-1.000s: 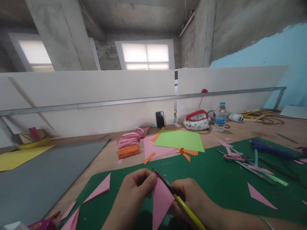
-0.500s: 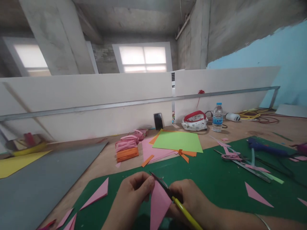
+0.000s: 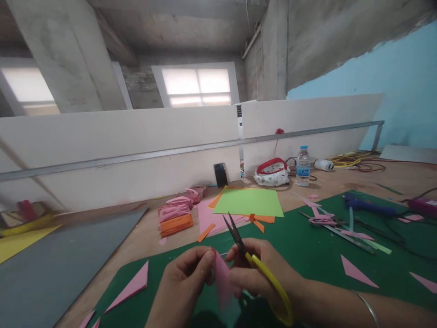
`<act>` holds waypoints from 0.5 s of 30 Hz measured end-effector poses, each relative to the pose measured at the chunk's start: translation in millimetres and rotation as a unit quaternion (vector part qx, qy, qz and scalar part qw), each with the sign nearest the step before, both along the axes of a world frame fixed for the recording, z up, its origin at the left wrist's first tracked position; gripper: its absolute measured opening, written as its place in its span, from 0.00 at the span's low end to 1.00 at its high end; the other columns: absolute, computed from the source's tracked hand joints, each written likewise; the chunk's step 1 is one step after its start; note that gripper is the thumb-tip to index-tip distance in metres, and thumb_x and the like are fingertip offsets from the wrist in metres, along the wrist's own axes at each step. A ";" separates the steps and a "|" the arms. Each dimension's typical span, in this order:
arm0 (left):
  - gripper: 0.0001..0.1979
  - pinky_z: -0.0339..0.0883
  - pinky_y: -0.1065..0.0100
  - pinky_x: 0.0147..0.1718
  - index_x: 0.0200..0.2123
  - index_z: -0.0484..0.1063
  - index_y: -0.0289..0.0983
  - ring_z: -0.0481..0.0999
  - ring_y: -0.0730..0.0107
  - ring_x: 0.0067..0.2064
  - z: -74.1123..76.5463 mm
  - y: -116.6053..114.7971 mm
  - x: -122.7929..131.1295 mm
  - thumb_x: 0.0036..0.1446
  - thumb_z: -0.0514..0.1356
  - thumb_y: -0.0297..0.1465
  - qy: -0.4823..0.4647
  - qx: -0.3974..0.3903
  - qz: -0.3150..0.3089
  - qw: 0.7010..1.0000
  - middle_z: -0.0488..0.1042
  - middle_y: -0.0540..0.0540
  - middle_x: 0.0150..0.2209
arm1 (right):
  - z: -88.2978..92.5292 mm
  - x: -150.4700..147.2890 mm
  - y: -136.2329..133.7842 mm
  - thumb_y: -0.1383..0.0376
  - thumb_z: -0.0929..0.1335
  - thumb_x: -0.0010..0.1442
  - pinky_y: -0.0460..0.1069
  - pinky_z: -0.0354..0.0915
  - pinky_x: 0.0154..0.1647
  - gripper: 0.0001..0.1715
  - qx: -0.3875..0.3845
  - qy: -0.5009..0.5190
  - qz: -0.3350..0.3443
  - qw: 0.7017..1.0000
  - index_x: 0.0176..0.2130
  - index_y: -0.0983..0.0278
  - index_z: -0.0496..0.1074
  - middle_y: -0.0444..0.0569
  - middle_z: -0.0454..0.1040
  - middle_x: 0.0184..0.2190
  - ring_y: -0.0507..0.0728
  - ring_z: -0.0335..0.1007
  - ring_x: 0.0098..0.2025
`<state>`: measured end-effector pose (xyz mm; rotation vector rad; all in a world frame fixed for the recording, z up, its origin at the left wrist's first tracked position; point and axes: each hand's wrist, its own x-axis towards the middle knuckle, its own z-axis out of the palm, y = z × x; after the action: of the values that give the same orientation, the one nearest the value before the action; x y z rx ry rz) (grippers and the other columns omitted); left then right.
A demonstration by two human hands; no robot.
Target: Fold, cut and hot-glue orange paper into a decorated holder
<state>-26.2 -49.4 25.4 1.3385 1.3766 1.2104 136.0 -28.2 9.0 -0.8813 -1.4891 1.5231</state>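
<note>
A folded piece of pink paper [image 3: 222,279] hangs between my two hands, over the green cutting mat [image 3: 177,291]. My left hand [image 3: 193,278] pinches its top corner between thumb and fingers. Yellow-handled scissors [image 3: 254,262] are held in my right hand [image 3: 261,269], their blades slightly parted and pointing up and away from the paper. The fingertips of that hand are against the paper's right edge. Pink paper triangles lie on the mat, one at the left [image 3: 131,288] and one at the right [image 3: 357,272].
Green sheets [image 3: 249,202], pink bundles [image 3: 175,209] and an orange bundle [image 3: 176,225] lie behind the mat. A phone [image 3: 220,175], pouch [image 3: 272,172] and water bottle [image 3: 302,166] stand along the white partition. A blue glue gun [image 3: 368,206] and paper strips are at right.
The scissors have swung upright, off the paper's edge where their blades were. My right fingers have moved onto the paper. The view has turned slightly to the right.
</note>
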 end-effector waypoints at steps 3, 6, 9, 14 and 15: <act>0.15 0.51 0.73 0.21 0.17 0.71 0.38 0.57 0.74 0.22 -0.4 -0.9 1.0 0.46 0.62 0.42 -0.002 0.007 0.003 1.000 0.63 0.54 0.16 | -5.1 -0.4 -0.9 0.72 0.71 0.42 0.42 0.58 0.23 0.15 0.010 0.028 0.003 1.000 0.34 0.67 0.68 0.38 0.65 0.20 0.47 0.62 0.22; 0.16 0.53 0.73 0.22 0.21 0.72 0.38 0.60 0.73 0.23 -2.3 -1.1 1.2 0.50 0.59 0.43 -0.003 0.002 -0.003 1.000 0.66 0.53 0.18 | -3.6 1.6 -1.2 0.68 0.72 0.45 0.43 0.60 0.26 0.17 0.015 0.049 0.017 0.999 0.37 0.67 0.67 0.40 0.68 0.22 0.49 0.64 0.25; 0.18 0.55 0.73 0.24 0.21 0.72 0.37 0.61 0.73 0.24 -4.2 0.2 0.0 0.53 0.57 0.45 0.003 -0.011 -0.025 1.000 0.68 0.52 0.19 | 0.8 3.3 -1.0 0.66 0.71 0.46 0.44 0.61 0.27 0.17 0.003 0.049 0.017 0.999 0.37 0.67 0.66 0.41 0.69 0.22 0.50 0.66 0.24; 0.15 0.58 0.73 0.26 0.26 0.74 0.37 0.63 0.72 0.25 -9.2 4.3 -3.0 0.49 0.60 0.44 -0.041 -0.035 -0.022 0.998 0.69 0.52 0.20 | -0.9 1.6 0.6 0.70 0.71 0.43 0.43 0.60 0.25 0.17 -0.017 0.031 0.017 0.999 0.36 0.67 0.67 0.40 0.69 0.20 0.49 0.65 0.23; 0.15 0.59 0.72 0.26 0.28 0.74 0.37 0.63 0.72 0.25 -10.3 5.3 -3.2 0.49 0.61 0.44 -0.056 -0.039 -0.024 0.997 0.69 0.51 0.21 | -2.2 1.1 1.0 0.70 0.71 0.43 0.43 0.60 0.25 0.17 -0.018 0.028 0.018 0.999 0.36 0.67 0.67 0.40 0.69 0.21 0.49 0.66 0.23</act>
<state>-29.4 -44.2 15.1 1.2251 1.2923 1.1698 137.1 -27.3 6.8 -0.8303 -1.4477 1.5932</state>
